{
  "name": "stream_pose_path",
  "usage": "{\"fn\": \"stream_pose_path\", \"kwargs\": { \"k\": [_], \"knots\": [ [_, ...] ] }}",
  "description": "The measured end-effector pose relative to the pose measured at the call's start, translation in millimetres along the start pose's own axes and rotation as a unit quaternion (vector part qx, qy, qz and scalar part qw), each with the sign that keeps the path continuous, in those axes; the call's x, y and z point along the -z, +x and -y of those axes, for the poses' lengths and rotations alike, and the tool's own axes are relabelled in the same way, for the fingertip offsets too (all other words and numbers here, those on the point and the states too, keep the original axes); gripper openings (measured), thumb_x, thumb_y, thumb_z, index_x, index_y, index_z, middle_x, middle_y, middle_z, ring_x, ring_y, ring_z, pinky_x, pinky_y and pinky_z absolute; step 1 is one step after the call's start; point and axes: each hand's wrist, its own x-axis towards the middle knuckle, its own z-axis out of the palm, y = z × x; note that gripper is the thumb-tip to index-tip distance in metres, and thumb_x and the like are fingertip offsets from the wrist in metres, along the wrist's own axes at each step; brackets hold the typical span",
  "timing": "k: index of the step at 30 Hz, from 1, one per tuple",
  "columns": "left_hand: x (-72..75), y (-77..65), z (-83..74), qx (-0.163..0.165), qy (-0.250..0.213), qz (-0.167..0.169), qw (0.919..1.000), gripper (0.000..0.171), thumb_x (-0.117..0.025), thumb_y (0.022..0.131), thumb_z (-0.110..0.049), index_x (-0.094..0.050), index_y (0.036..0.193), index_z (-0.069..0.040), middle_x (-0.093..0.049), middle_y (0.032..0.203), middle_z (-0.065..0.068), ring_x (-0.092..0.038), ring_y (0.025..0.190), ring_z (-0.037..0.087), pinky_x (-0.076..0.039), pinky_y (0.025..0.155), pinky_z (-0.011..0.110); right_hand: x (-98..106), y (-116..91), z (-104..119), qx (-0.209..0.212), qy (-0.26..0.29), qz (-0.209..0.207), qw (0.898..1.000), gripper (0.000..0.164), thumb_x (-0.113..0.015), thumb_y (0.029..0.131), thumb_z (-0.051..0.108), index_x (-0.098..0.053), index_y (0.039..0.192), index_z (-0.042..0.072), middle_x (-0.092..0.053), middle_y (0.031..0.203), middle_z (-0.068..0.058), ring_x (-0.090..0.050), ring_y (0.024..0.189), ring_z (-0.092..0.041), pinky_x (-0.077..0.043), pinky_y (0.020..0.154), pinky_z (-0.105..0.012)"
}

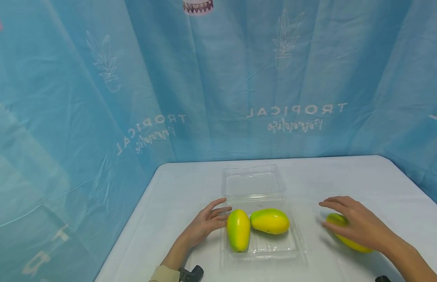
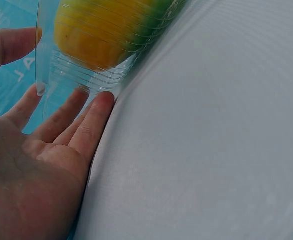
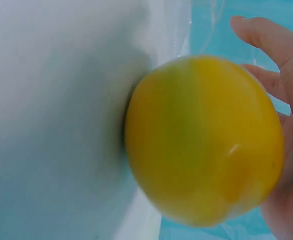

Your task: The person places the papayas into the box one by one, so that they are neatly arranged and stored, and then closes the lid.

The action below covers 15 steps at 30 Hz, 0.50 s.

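Note:
Two yellow-green mangoes lie in an open clear plastic clamshell box (image 1: 271, 255): one mango (image 1: 238, 231) points toward me on the left, the other mango (image 1: 269, 221) lies crosswise beside it. At the box's left wall is my left hand (image 1: 204, 225), its fingers spread. The left wrist view shows fingertips (image 2: 104, 98) at the ribbed plastic, the palm holding nothing. A third mango (image 3: 201, 140) rests on the table right of the box. My right hand (image 1: 357, 223) reaches over it with extended fingers, partly hiding it; whether the palm touches it I cannot tell.
The box's hinged lid (image 1: 251, 183) lies folded back, away from me. Everything stands on a white-covered table (image 1: 190, 180). A blue printed curtain (image 1: 218, 78) hangs behind and at both sides. Dark wrist devices show near both wrists.

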Motion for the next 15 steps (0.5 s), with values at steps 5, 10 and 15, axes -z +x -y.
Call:
{"fn": "stream_pose_path", "kwargs": {
  "k": [5, 10, 15],
  "knots": [
    [-1.1, -0.1, -1.2, 0.002, -0.002, 0.000, 1.0000, 0.067, -0.059, 0.093, -0.012, -0.027, 0.152, -0.017, -0.043, 0.145, 0.010, -0.049, 0.125, 0.030, -0.042, 0.101, 0.043, -0.3, -4.7, -4.8, -0.011, -0.010, 0.006, 1.000, 0.054, -0.071, 0.079, 0.056, -0.065, 0.123, 0.025, -0.054, 0.126, -0.002, -0.047, 0.116, -0.029, -0.042, 0.089, -0.059],
    [-2.0, -0.1, -1.7, 0.003, -0.005, 0.000, 1.0000, 0.064, -0.060, 0.093, -0.011, -0.032, 0.150, -0.022, -0.043, 0.146, 0.011, -0.049, 0.125, 0.030, -0.042, 0.101, 0.042, -1.4, -8.0, -5.9, -0.022, -0.007, 0.014, 1.000, 0.055, -0.072, 0.079, 0.055, -0.065, 0.123, 0.023, -0.054, 0.126, -0.004, -0.048, 0.115, -0.030, -0.042, 0.089, -0.061],
    [-2.1, -0.3, -1.4, 0.001, 0.001, -0.003, 1.0000, 0.062, -0.060, 0.092, -0.012, -0.036, 0.147, -0.026, -0.043, 0.145, 0.012, -0.050, 0.125, 0.029, -0.042, 0.101, 0.043, -3.2, -8.7, -6.0, -0.038, 0.004, 0.035, 0.999, 0.052, -0.072, 0.080, 0.054, -0.065, 0.122, 0.024, -0.054, 0.125, -0.004, -0.050, 0.113, -0.030, -0.044, 0.088, -0.061]
  ]
}}
